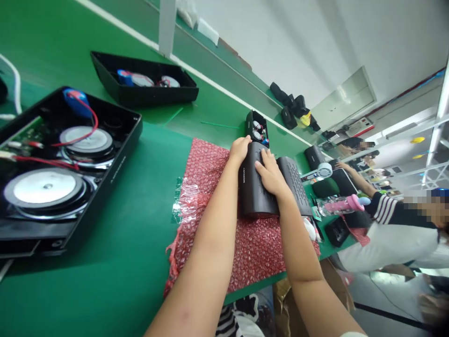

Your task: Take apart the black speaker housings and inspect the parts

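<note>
A black box-shaped speaker (257, 194) with rounded edges and a small pale logo lies on a sheet of red bubble wrap (206, 173). My left hand (240, 150) grips its far left edge, with the fingertips partly hidden. Across its top, toward the right side, my right hand (271, 174) is laid with the fingers curved over the casing. Right beside the speaker is a black panel with slotted holes (295, 183). Just beyond it stands an open speaker shell (257, 126) with drivers and wires showing.
Two open speaker housings, a near one (115, 164) and a farther one (147, 96), sit to the left on the green table (140, 262). A small handheld fan (321, 171) and a pink bottle (345, 204) are at right. A co-worker in a striped sleeve (384, 208) is beyond them.
</note>
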A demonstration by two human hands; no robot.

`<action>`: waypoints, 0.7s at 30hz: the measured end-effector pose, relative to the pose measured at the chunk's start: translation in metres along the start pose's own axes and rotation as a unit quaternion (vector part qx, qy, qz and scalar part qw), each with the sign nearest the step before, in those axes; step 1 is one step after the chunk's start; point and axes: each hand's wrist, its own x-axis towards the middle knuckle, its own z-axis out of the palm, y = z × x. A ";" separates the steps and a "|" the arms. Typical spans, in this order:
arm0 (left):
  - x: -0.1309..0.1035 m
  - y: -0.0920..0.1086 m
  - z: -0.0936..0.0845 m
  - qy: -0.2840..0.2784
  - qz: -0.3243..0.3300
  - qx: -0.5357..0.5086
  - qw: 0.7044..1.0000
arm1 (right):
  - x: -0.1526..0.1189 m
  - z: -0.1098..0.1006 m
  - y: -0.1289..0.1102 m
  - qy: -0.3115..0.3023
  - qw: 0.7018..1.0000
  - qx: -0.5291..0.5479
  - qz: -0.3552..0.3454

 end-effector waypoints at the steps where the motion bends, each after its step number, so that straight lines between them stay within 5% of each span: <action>1: -0.003 0.001 -0.001 -0.007 0.003 0.014 1.000 | 0.001 0.003 0.002 0.014 1.000 0.020 -0.001; 5: -0.014 0.020 -0.010 -0.046 0.023 0.116 0.992 | -0.001 0.005 0.005 0.082 0.992 0.100 -0.006; 8: -0.026 0.059 -0.011 -0.049 0.054 0.240 0.968 | -0.010 -0.003 0.010 0.128 0.978 0.167 -0.006; 11: -0.053 0.103 0.008 -0.045 0.128 0.349 0.927 | -0.024 -0.027 0.031 0.168 0.962 0.214 -0.006; 13: -0.077 0.116 0.030 -0.092 0.180 0.396 0.896 | -0.033 -0.048 0.059 0.197 0.955 0.223 0.014; 17: -0.113 0.100 0.061 -0.203 0.164 0.497 0.827 | -0.039 -0.073 0.130 0.181 0.952 0.218 0.113; 21: -0.117 0.082 0.049 -0.221 0.100 0.558 0.794 | -0.035 -0.065 0.166 0.059 0.961 0.221 0.153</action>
